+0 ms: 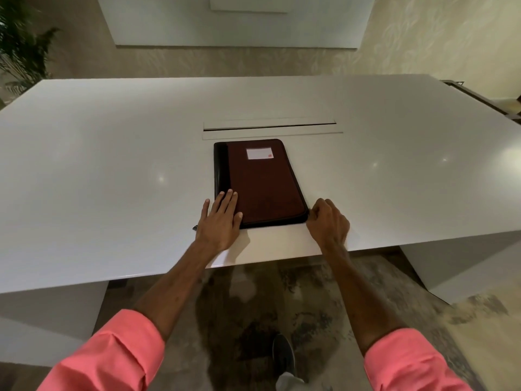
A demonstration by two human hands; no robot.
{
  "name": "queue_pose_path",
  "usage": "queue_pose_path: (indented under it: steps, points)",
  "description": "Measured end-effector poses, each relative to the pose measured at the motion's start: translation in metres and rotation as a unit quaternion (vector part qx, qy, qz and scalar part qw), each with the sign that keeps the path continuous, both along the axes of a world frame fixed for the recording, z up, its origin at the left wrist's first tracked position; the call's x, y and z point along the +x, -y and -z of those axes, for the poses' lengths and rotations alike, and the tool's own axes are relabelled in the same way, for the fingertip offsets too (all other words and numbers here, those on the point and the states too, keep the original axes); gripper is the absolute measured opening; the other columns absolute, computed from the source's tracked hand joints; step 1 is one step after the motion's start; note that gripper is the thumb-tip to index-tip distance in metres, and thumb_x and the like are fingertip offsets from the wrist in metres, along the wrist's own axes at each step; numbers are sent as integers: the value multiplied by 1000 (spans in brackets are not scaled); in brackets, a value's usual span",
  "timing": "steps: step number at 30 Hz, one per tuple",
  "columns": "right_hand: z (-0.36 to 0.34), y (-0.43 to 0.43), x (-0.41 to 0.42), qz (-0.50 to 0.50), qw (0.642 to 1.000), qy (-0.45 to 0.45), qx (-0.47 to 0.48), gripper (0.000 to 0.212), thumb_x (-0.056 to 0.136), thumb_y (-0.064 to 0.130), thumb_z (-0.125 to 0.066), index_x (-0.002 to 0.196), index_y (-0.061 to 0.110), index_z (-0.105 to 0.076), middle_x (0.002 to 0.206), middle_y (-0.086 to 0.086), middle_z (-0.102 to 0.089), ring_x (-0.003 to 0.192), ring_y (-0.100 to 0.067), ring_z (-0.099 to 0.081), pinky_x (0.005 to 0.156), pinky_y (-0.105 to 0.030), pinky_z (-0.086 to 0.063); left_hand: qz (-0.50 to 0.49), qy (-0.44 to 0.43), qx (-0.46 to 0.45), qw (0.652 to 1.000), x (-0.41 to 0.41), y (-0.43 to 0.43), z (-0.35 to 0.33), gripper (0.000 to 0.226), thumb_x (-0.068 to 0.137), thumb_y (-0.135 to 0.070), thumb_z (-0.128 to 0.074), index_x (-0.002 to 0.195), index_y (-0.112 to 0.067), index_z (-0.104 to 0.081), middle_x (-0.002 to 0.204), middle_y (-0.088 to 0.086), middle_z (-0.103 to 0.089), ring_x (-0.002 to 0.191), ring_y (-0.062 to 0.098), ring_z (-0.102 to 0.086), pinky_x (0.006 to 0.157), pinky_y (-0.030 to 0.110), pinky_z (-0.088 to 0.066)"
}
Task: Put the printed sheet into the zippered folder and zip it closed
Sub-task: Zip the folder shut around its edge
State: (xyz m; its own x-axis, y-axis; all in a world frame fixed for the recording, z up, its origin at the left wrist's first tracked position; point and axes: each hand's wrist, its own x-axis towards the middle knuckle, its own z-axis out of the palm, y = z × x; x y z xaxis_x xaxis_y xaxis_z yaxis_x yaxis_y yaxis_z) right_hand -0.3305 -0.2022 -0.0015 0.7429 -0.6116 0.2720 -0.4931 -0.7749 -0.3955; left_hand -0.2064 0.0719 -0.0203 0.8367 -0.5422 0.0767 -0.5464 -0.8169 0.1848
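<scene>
A dark red zippered folder (263,183) with a black spine and a white label lies closed on the white table (112,165). My left hand (220,221) rests flat with spread fingers on the folder's near left corner. My right hand (328,221) is curled at the folder's near right corner, fingers pinched where the zipper runs; the zipper pull itself is hidden by the fingers. No printed sheet shows anywhere.
A long narrow cable flap (272,130) is set in the table just behind the folder. A plant (19,49) stands at the far left. The table's near edge runs just below my hands, with patterned floor and my shoe (283,355) beneath.
</scene>
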Motion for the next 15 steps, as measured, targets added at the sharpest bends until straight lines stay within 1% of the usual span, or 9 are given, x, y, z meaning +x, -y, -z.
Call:
queue_pose_path:
  steps: [2, 4, 6, 7, 10, 15]
  points:
    - [-1, 6, 0, -25, 1000, -3, 10, 10, 95, 17, -65, 86, 17, -61, 87, 3, -60, 64, -21, -57, 60, -29, -37, 2, 11, 4, 1000, 4, 2, -5, 68, 112, -48, -22, 172, -16, -19, 180, 3, -19, 168, 23, -8, 135, 55, -5]
    - [-1, 11, 0, -54, 998, -5, 15, 9, 94, 16, -67, 88, 20, -61, 92, 6, -60, 66, -21, -59, 61, -29, -40, -2, 35, -7, 999, 7, 8, -11, 69, 106, -45, -28, 166, -11, -35, 174, 7, -33, 166, 26, -16, 135, 56, -11]
    - [0, 16, 0, -84, 996, -11, 15, 9, 94, 17, -68, 92, 24, -63, 98, 8, -60, 70, -21, -62, 64, -29, -44, -15, 49, -30, 998, 9, 20, -16, 68, 104, -44, -28, 158, -8, -47, 168, 9, -43, 165, 28, -20, 134, 56, -15]
    - [0, 17, 0, -94, 995, -11, 15, 9, 94, 17, -67, 94, 25, -63, 100, 8, -60, 72, -21, -62, 64, -30, -45, -20, 46, -41, 998, 10, 28, -18, 66, 106, -44, -28, 157, -7, -48, 167, 10, -44, 165, 28, -21, 134, 55, -15]
    - [-1, 19, 1, -104, 994, -8, 22, 10, 93, 18, -66, 94, 26, -62, 99, 10, -60, 75, -21, -63, 64, -30, -47, -20, 18, -64, 998, 14, 57, -24, 64, 113, -49, -28, 161, -9, -43, 171, 11, -38, 165, 29, -19, 134, 55, -13]
    - [3, 22, -2, -107, 994, 20, 33, 14, 87, 23, -72, 83, 27, -59, 91, 10, -61, 71, -16, -61, 62, -28, -44, 15, -6, -55, 998, 27, 102, -26, 67, 113, -55, -22, 169, -18, -28, 178, 8, -22, 167, 27, -9, 135, 54, -6]
